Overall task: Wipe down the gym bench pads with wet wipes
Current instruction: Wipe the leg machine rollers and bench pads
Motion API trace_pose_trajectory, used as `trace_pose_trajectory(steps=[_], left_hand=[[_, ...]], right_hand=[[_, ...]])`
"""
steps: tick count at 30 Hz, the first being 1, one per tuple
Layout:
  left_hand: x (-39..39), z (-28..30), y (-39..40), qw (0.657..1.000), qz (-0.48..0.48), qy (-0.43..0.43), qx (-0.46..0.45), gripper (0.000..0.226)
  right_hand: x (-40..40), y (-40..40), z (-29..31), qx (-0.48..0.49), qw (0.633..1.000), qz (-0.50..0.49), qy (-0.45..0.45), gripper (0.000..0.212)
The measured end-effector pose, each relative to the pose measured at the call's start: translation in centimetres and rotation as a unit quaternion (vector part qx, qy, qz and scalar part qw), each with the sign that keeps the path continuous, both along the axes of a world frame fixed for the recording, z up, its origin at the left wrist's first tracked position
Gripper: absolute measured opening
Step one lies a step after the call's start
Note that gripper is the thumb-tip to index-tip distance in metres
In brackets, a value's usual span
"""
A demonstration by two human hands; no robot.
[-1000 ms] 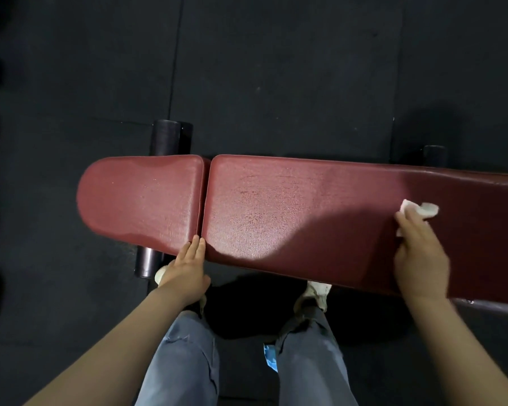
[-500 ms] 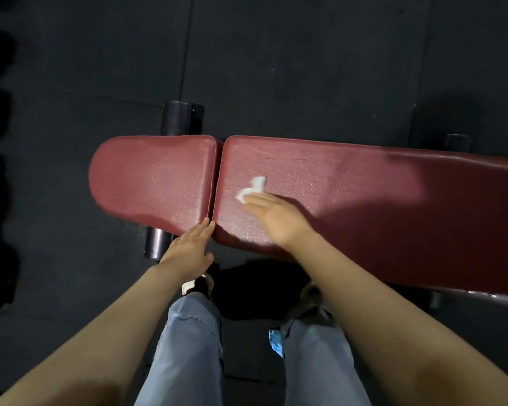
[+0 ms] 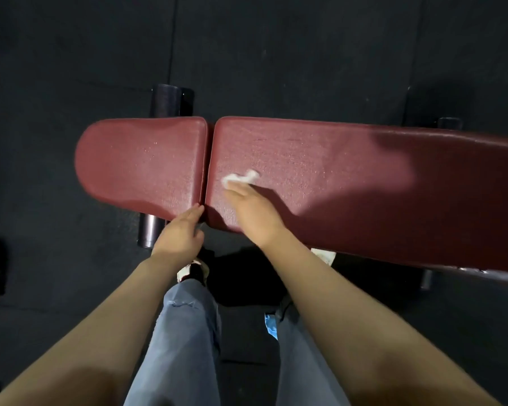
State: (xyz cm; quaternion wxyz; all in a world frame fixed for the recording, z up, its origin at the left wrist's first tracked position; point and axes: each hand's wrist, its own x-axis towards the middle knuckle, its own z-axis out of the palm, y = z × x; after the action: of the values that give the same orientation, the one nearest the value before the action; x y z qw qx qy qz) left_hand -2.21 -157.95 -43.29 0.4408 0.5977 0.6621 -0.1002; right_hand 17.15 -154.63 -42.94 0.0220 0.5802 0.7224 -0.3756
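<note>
Over at the near edge, left hand [image 3: 179, 232] rests flat-fingered at the gap between seat pad [image 3: 141, 162] and back pad [image 3: 349, 183]; right hand [image 3: 251, 210] presses the wet wipe [image 3: 239, 177] under straight fingers onto the back pad's left end.

No text, label, brand or number can be read anywhere — not on the bench pads [image 3: 305, 159].

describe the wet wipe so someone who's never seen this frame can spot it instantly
Find the red gym bench lying across the dark floor, split by a seam into a short rounded pad and a long pad. On the long pad, just right of the seam, the right hand presses a crumpled wet wipe under straight fingers. It is the only white thing on the red upholstery.
</note>
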Motion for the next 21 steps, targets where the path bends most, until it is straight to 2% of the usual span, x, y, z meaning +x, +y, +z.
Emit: trace_pose_trajectory(steps=[1, 3, 5, 8, 12, 14, 16, 17, 19, 21], left_hand=[[-0.1, 0.1, -0.2, 1.0, 0.016, 0.004, 0.01, 0.062], [-0.3, 0.2, -0.7, 1.0, 0.02, 0.016, 0.002, 0.062], [-0.5, 0.5, -1.3, 0.999, -0.003, 0.025, -0.029, 0.065], [-0.4, 0.4, -2.0, 0.996, -0.063, 0.046, -0.045, 0.07], [0.5, 0.4, -2.0, 0.992, -0.071, 0.063, -0.078, 0.075], [0.9, 0.3, -2.1, 0.992, -0.069, 0.067, -0.084, 0.076], [0.9, 0.4, -2.2, 0.993, -0.061, 0.062, -0.084, 0.076], [0.8, 0.5, -2.3, 0.994, -0.055, 0.056, -0.081, 0.076], [0.4, 0.5, -2.6, 0.996, -0.041, 0.041, -0.068, 0.075], [-0.2, 0.3, -2.9, 0.997, -0.027, 0.028, -0.063, 0.076]], right_hand=[[-2.0, 1.2, -0.3, -0.033, 0.998, 0.051, 0.006, 0.034], [-2.3, 2.3, -0.7, -0.019, 0.989, 0.15, 0.003, 0.042], [1.6, 1.6, 0.3, -0.005, 0.985, 0.171, 0.018, 0.046], [10.8, -3.0, 3.5, 0.001, 0.996, 0.083, 0.034, 0.045], [20.5, -10.4, 8.1, 0.026, 0.989, -0.117, -0.089, 0.058], [19.5, -11.9, 7.8, 0.041, 0.971, -0.211, -0.109, 0.058], [14.7, -10.5, 5.8, 0.064, 0.966, -0.237, -0.078, 0.055], [11.3, -8.8, 4.7, 0.068, 0.976, -0.201, -0.057, 0.055], [4.4, -5.2, 1.7, 0.039, 0.998, -0.044, -0.014, 0.053], [-1.7, -2.4, -0.6, 0.002, 0.993, 0.114, 0.019, 0.046]])
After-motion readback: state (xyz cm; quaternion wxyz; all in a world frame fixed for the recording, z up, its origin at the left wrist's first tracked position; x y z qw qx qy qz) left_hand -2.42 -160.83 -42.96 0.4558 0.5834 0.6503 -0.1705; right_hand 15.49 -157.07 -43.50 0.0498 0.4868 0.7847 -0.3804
